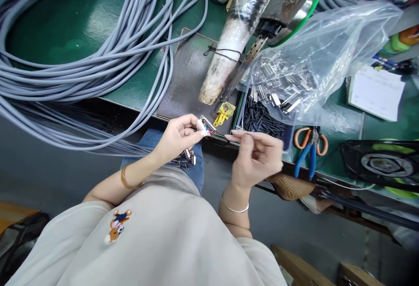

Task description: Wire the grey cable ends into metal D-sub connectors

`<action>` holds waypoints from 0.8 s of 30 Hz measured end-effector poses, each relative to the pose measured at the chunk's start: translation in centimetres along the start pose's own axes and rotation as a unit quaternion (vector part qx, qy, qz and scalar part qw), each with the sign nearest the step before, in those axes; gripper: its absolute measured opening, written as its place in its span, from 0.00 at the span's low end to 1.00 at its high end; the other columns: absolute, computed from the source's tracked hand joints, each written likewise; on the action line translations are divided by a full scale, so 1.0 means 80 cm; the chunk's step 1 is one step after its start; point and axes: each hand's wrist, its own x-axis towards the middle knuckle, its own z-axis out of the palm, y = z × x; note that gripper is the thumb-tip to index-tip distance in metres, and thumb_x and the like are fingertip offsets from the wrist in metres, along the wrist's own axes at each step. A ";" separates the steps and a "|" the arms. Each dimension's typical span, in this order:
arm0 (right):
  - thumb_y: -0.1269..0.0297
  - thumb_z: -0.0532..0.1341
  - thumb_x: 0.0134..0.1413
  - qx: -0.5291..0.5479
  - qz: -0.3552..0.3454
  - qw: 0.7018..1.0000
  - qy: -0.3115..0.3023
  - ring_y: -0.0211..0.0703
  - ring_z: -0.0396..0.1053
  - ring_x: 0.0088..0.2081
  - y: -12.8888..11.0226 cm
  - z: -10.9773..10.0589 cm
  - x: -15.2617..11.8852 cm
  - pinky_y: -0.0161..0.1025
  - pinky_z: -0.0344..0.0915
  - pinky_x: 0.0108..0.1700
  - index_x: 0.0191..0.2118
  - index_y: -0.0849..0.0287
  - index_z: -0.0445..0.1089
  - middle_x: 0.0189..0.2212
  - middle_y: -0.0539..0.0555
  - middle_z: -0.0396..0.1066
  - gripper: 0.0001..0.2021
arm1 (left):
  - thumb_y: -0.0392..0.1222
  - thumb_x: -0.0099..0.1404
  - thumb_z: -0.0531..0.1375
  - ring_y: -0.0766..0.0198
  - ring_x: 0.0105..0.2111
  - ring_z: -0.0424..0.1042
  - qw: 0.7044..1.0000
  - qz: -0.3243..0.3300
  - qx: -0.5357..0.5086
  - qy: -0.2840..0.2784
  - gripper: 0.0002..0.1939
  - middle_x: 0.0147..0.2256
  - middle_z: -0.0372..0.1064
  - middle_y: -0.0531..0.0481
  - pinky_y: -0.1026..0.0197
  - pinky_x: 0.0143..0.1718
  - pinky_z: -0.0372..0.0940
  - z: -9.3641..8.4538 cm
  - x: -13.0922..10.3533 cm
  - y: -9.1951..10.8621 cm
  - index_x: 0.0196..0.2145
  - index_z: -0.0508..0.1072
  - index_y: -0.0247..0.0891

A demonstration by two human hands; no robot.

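Pale shirt (157,238), bear patch on front. Small connectors (187,159), a bunch w/ cables, by the jeans leg. L. hand (181,137): thumb & fingers pinched on one connector (208,124) w/ coloured wires, at the near edge of the green table (216,24). R. hand (257,155): fingers bent, tips close together, next to a thin strand from that connector (can't tell if gripped). Yellow piece (224,113), just past the connector. Black tubes (262,119), approx. a trayful, beyond R. hand. Pliers (313,139), orange/blue handles, R. of tray. Clear bag (330,67) w/ metal parts, partly over tray. White tube (220,65), dirty at tip, above dark board (186,76). Grey cables (144,19), lg. qty., far L.
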 end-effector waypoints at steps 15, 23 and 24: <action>0.76 0.68 0.57 -0.096 -0.230 0.964 -0.096 0.37 0.80 0.35 0.016 0.012 0.001 0.33 0.76 0.37 0.39 0.54 0.71 0.34 0.48 0.81 0.10 | 0.37 0.53 0.71 0.78 0.14 0.57 0.999 0.006 0.023 0.023 0.11 0.19 0.65 0.58 0.72 0.15 0.52 0.007 0.003 0.001 0.27 0.71 0.34; 0.73 0.66 0.59 -0.006 -0.093 0.990 -0.109 0.43 0.81 0.41 0.007 0.010 0.000 0.41 0.78 0.40 0.37 0.53 0.73 0.37 0.50 0.81 0.06 | 0.38 0.54 0.72 0.78 0.15 0.57 0.999 0.020 0.023 0.017 0.12 0.19 0.63 0.59 0.71 0.15 0.52 0.008 0.002 0.006 0.28 0.71 0.35; 0.73 0.67 0.59 -0.010 -0.107 0.985 -0.132 0.42 0.81 0.40 0.005 0.012 -0.001 0.41 0.78 0.40 0.37 0.53 0.73 0.38 0.49 0.81 0.06 | 0.38 0.53 0.73 0.78 0.15 0.57 0.999 0.021 0.021 0.014 0.13 0.19 0.62 0.60 0.72 0.15 0.52 0.009 0.002 0.006 0.28 0.71 0.35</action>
